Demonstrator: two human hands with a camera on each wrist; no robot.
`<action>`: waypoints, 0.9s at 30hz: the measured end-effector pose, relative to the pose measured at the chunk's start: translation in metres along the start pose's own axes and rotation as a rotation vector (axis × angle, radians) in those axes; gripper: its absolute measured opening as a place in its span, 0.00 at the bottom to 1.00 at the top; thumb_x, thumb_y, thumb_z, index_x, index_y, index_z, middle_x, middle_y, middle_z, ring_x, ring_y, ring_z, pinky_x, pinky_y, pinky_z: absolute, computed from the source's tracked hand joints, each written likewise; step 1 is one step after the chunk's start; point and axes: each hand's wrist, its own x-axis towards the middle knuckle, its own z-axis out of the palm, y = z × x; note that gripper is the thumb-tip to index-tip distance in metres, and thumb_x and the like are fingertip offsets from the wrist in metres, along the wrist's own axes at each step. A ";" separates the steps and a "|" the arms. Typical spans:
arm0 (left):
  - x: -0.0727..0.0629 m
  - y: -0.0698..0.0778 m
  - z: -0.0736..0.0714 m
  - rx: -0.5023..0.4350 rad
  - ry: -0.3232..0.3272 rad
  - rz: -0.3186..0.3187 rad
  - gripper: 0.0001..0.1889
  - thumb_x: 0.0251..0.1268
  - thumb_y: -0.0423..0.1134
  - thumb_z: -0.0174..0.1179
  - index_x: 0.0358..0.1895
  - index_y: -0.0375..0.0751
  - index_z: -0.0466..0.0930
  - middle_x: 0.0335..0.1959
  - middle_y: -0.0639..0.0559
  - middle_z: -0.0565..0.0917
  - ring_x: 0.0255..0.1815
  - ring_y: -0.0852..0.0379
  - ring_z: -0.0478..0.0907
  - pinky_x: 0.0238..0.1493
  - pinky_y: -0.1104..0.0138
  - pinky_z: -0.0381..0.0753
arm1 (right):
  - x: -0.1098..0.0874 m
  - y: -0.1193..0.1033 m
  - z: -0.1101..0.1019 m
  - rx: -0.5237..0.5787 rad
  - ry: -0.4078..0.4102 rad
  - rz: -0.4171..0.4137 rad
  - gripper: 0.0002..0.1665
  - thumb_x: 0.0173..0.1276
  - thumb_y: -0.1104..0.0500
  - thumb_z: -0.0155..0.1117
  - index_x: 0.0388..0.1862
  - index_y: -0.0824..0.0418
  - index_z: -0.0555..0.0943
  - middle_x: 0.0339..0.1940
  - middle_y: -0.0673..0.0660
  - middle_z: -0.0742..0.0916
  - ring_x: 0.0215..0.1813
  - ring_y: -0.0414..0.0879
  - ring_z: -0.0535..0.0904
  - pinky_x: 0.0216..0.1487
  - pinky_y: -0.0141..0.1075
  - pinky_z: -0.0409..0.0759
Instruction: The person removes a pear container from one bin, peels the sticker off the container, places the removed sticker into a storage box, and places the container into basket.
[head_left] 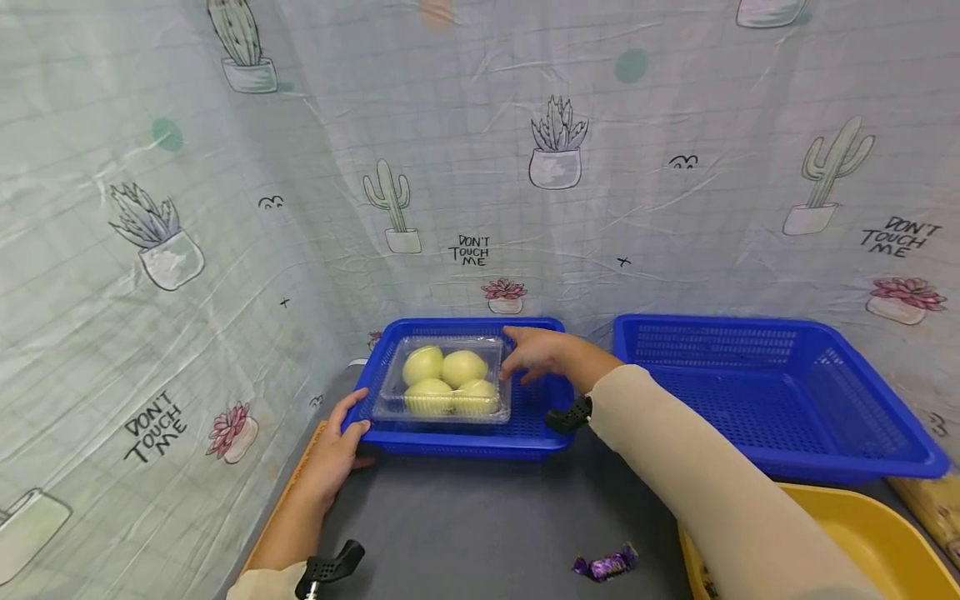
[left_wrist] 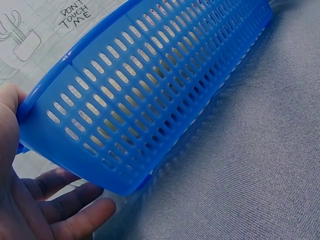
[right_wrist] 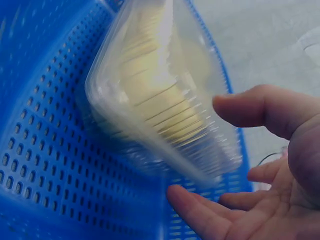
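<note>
A blue plastic basket with slotted walls stands against the patterned backdrop. In it lies a clear plastic box with several round, pale yellow-green fruits inside. My left hand grips the basket's near left corner, thumb at the rim and other fingers low beside the outer wall in the left wrist view. Over the basket's right part reaches my right hand, its thumb and fingers spread beside the right end of the box. The right wrist view shows the box tilted and blurred, with the fingertips near its edge.
A second blue basket stands to the right, with a yellow tub in front of it, partly behind my right sleeve. One purple wrapped candy lies on the dark grey tabletop. Patterned sheeting rises behind and at left.
</note>
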 end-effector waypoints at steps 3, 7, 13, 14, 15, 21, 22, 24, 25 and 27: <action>-0.001 0.000 0.000 -0.002 -0.002 -0.011 0.31 0.85 0.36 0.47 0.85 0.55 0.56 0.86 0.33 0.47 0.75 0.25 0.64 0.54 0.39 0.84 | -0.012 -0.006 -0.002 -0.053 0.046 -0.038 0.66 0.66 0.70 0.73 0.90 0.61 0.41 0.89 0.68 0.50 0.80 0.64 0.66 0.68 0.60 0.77; -0.002 0.000 0.001 -0.001 -0.005 -0.020 0.32 0.85 0.36 0.47 0.86 0.55 0.55 0.87 0.33 0.45 0.75 0.25 0.63 0.54 0.39 0.85 | -0.033 -0.011 -0.005 -0.103 0.109 -0.089 0.57 0.72 0.62 0.71 0.90 0.62 0.47 0.87 0.71 0.57 0.80 0.66 0.65 0.67 0.59 0.78; 0.001 0.001 0.000 0.018 0.009 -0.018 0.32 0.85 0.37 0.47 0.86 0.56 0.55 0.87 0.34 0.44 0.74 0.26 0.64 0.53 0.41 0.86 | -0.069 -0.003 -0.008 -0.134 0.177 -0.202 0.47 0.80 0.54 0.64 0.89 0.61 0.53 0.86 0.69 0.62 0.80 0.66 0.67 0.69 0.58 0.77; 0.002 0.001 -0.001 0.024 0.010 -0.016 0.32 0.85 0.37 0.47 0.86 0.56 0.55 0.87 0.34 0.45 0.74 0.26 0.64 0.53 0.41 0.86 | -0.075 0.000 -0.008 -0.144 0.191 -0.220 0.47 0.80 0.52 0.64 0.89 0.61 0.54 0.85 0.69 0.63 0.79 0.66 0.67 0.70 0.58 0.76; 0.002 0.002 -0.001 0.028 0.012 -0.013 0.32 0.85 0.37 0.47 0.86 0.56 0.55 0.87 0.34 0.45 0.74 0.26 0.64 0.52 0.42 0.86 | -0.082 0.003 -0.008 -0.152 0.203 -0.238 0.46 0.81 0.52 0.63 0.89 0.61 0.54 0.85 0.68 0.63 0.80 0.66 0.67 0.71 0.59 0.75; 0.000 0.001 0.001 0.045 0.018 -0.007 0.31 0.84 0.36 0.47 0.86 0.54 0.56 0.86 0.32 0.47 0.73 0.26 0.66 0.50 0.44 0.87 | -0.118 0.028 -0.010 -0.236 0.247 -0.290 0.46 0.81 0.47 0.64 0.89 0.58 0.56 0.86 0.63 0.63 0.82 0.68 0.62 0.74 0.65 0.68; 0.000 0.001 0.001 0.044 0.020 -0.006 0.31 0.85 0.36 0.47 0.86 0.54 0.56 0.86 0.32 0.47 0.73 0.26 0.66 0.50 0.44 0.87 | -0.124 0.031 -0.010 -0.251 0.247 -0.293 0.46 0.81 0.46 0.64 0.89 0.57 0.56 0.87 0.62 0.63 0.83 0.67 0.61 0.73 0.66 0.68; -0.001 0.000 0.002 0.036 0.022 -0.001 0.31 0.85 0.35 0.47 0.86 0.54 0.56 0.86 0.32 0.47 0.72 0.26 0.66 0.50 0.44 0.87 | -0.137 0.038 -0.011 -0.287 0.254 -0.306 0.47 0.81 0.45 0.64 0.89 0.57 0.56 0.87 0.61 0.63 0.83 0.67 0.60 0.73 0.67 0.68; -0.001 0.000 0.002 0.034 0.024 0.000 0.31 0.85 0.35 0.47 0.86 0.54 0.56 0.86 0.32 0.47 0.72 0.26 0.66 0.50 0.44 0.87 | -0.144 0.041 -0.011 -0.311 0.266 -0.310 0.47 0.81 0.44 0.65 0.89 0.56 0.56 0.87 0.61 0.63 0.83 0.67 0.60 0.72 0.68 0.69; -0.001 -0.001 0.003 0.028 0.029 0.003 0.31 0.85 0.35 0.47 0.86 0.54 0.55 0.86 0.32 0.47 0.72 0.26 0.66 0.50 0.44 0.87 | -0.156 0.048 -0.011 -0.392 0.305 -0.332 0.47 0.80 0.43 0.65 0.88 0.56 0.57 0.86 0.63 0.64 0.83 0.68 0.61 0.71 0.69 0.69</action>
